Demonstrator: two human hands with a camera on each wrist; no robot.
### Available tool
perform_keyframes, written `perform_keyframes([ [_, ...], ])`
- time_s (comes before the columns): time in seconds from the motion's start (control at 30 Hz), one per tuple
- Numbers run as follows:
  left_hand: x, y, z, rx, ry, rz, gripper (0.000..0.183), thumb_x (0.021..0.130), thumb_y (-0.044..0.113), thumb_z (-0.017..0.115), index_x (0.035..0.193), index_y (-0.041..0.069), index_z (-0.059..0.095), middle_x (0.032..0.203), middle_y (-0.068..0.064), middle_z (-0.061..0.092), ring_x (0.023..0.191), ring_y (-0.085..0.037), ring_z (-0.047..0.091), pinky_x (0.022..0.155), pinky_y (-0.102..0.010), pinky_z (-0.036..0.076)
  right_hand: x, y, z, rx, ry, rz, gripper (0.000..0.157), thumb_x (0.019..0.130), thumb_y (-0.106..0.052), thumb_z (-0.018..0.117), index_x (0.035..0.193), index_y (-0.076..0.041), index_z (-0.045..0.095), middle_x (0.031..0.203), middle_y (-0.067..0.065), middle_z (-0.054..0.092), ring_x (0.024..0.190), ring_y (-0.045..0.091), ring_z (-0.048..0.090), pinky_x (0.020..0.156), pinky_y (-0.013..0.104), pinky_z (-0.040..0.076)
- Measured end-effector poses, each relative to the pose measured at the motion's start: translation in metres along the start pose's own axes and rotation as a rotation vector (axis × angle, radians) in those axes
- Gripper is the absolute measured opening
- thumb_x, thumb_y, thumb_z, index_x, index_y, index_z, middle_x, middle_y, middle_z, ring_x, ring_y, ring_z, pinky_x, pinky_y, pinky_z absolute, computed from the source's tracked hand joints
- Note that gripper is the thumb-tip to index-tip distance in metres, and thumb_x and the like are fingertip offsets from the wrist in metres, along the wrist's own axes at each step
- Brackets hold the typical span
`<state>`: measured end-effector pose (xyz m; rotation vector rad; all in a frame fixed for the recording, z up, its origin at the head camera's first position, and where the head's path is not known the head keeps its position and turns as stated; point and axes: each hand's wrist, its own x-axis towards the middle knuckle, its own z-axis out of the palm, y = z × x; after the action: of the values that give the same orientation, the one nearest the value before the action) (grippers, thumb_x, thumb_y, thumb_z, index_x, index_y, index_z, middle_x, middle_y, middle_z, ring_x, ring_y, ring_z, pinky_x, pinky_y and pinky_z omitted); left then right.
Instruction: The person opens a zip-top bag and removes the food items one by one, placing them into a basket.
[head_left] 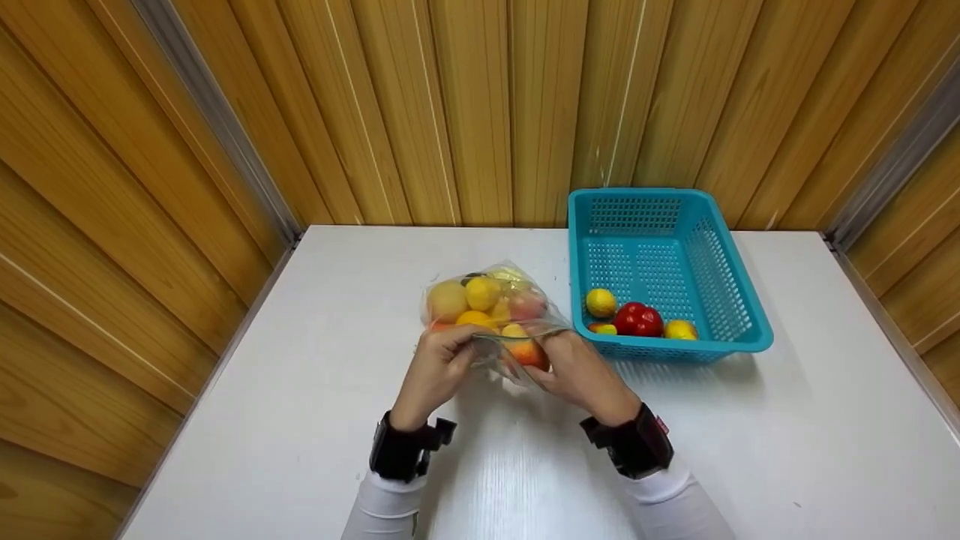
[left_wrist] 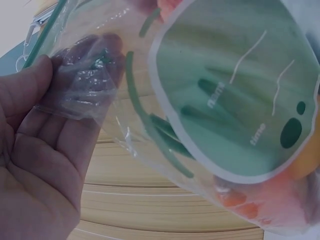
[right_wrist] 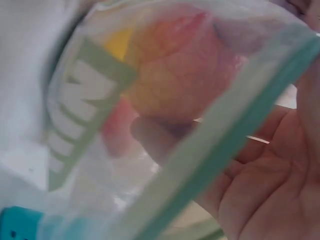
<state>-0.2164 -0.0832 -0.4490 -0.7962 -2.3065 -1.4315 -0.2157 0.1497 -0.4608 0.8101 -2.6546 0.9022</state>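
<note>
The clear bag [head_left: 551, 322] holds fruit [head_left: 483, 293] beside the teal basket [head_left: 716, 277].

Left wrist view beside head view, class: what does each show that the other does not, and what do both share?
Only the left wrist view: the green printed panel lettered "time", and the left palm.

Only the head view: the black wrist strap on the left arm, plus a lemon and lobed red fruit in the turquoise basket.

Both: the left hand holding the clear zip bag, with fruit inside.
</note>
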Motion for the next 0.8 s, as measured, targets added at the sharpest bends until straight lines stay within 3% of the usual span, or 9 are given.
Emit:
perform_keyframes([
  [0.17, 0.001, 0.002, -0.001, -0.022, -0.004, -0.010, 0.013, 0.099, -0.003, 0.073, 0.104, 0.000, 0.084, 0.101, -0.013, 0.085, 0.093, -0.016, 0.076, 0.087, -0.029, 0.065, -0.005, -0.011, -0.016, -0.024, -0.016, 0.077, 0.043, 0.093, -0.014, 0.088, 0.126, 0.007, 0.072, 0.106, 0.020, 0.076, 0.084, 0.026, 0.065, 0.076, 0.038, 0.064],
  [0.27, 0.001, 0.003, -0.002, -0.042, -0.008, -0.012, 0.012, 0.100, -0.001, 0.074, 0.105, 0.000, 0.084, 0.102, -0.013, 0.085, 0.094, -0.017, 0.077, 0.088, -0.029, 0.066, -0.008, -0.016, -0.028, -0.027, -0.024, 0.099, 0.036, 0.093, -0.015, 0.087, 0.118, 0.005, 0.073, 0.100, 0.016, 0.075, 0.082, 0.024, 0.065, 0.073, 0.035, 0.063],
  [0.5, 0.001, 0.002, 0.000, -0.057, -0.011, 0.007, 0.012, 0.100, -0.002, 0.073, 0.105, -0.001, 0.084, 0.101, -0.014, 0.085, 0.091, -0.019, 0.079, 0.085, -0.028, 0.067, -0.019, -0.021, -0.059, 0.018, -0.056, 0.134, 0.038, 0.097, -0.022, 0.084, 0.124, 0.002, 0.074, 0.106, 0.012, 0.079, 0.091, 0.023, 0.069, 0.081, 0.039, 0.067],
  [0.67, 0.002, 0.004, 0.000, -0.078, -0.025, -0.003, 0.012, 0.100, -0.002, 0.074, 0.105, -0.001, 0.084, 0.101, -0.015, 0.085, 0.091, -0.018, 0.079, 0.086, -0.029, 0.067, -0.030, -0.017, -0.078, 0.042, -0.031, 0.130, 0.045, 0.097, -0.023, 0.085, 0.131, 0.005, 0.075, 0.123, 0.020, 0.080, 0.107, 0.033, 0.075, 0.093, 0.050, 0.068],
  [0.8, 0.002, 0.003, -0.001, -0.081, -0.023, -0.003, 0.012, 0.099, -0.002, 0.075, 0.106, -0.001, 0.084, 0.102, -0.015, 0.085, 0.091, -0.018, 0.079, 0.086, -0.029, 0.067, -0.036, -0.014, -0.092, 0.077, -0.011, 0.140, 0.046, 0.098, -0.024, 0.086, 0.134, 0.003, 0.075, 0.129, 0.020, 0.079, 0.112, 0.034, 0.075, 0.093, 0.051, 0.068],
])
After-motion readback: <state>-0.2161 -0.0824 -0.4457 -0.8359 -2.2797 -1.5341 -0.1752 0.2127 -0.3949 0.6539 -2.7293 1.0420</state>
